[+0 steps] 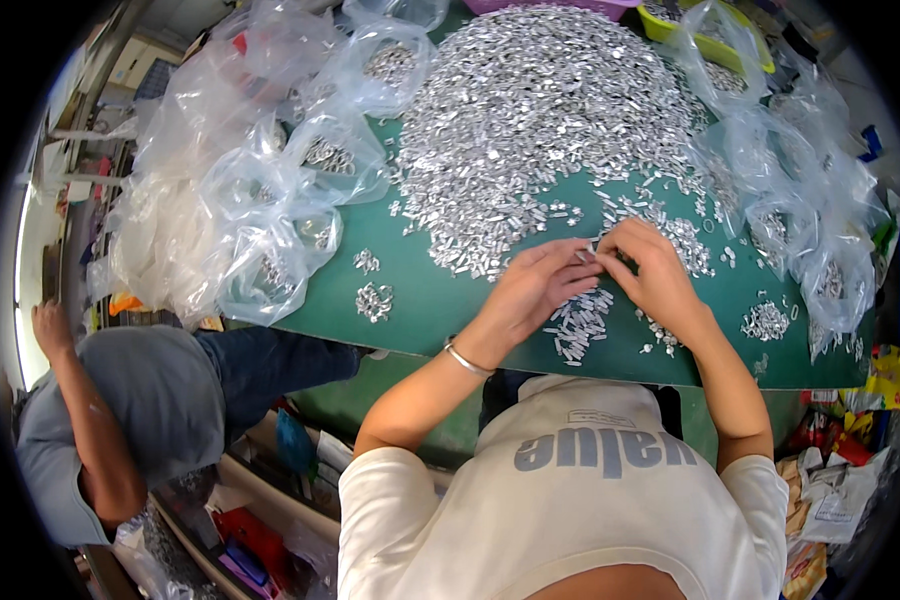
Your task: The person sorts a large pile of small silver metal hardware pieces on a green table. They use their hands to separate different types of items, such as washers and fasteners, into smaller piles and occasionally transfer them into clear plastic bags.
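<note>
My left hand (542,287) and my right hand (653,272) meet over the near part of the green table (425,315). A small silver metal piece (589,250) is pinched at the left fingertips, and the right thumb and fingers close in on it from the other side; its exact shape is too small to tell. Below the left hand lies a loose pile of flat, elongated silver pieces (578,328). Small silver parts (658,335) are scattered beneath the right wrist. A large heap of similar silver pieces (545,110) covers the table's far middle.
Clear plastic bags (260,215) holding metal parts crowd the left, with more bags (770,170) at right. Small piles (374,301) (765,321) flank my arms. A yellow-green basin (715,45) and a purple basin (560,8) stand behind. Another person (160,400) is at left.
</note>
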Motion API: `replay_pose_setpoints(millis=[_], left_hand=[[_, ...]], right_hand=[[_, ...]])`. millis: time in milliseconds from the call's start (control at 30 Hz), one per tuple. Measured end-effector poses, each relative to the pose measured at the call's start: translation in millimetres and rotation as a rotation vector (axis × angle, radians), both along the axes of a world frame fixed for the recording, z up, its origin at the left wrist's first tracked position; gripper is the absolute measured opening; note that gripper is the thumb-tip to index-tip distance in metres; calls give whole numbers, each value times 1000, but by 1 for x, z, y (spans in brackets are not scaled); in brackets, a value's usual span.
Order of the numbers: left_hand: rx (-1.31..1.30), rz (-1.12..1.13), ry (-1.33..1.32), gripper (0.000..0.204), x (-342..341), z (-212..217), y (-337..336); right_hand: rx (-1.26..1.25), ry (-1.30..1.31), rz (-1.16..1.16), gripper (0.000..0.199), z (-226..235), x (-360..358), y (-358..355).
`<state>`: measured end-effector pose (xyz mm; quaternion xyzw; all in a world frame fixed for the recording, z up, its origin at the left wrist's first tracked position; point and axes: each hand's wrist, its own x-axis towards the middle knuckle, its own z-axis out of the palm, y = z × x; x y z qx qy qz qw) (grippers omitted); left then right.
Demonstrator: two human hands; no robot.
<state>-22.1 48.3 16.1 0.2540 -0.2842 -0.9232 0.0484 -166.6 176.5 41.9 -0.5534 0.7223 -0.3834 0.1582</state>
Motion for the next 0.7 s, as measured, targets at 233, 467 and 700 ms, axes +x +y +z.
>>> replay_pose_setpoints(millis=[233, 467, 700], left_hand=[[141, 66, 84, 23, 29, -13, -7], [-927, 698, -414, 24, 124, -5, -54], [-1875, 503, -822, 25, 150, -46, -60]], right_hand=[[-128, -95, 30, 13, 8, 8, -7], [39, -209, -32, 9, -5, 1, 12], [45, -234, -17, 8, -10, 3, 13]])
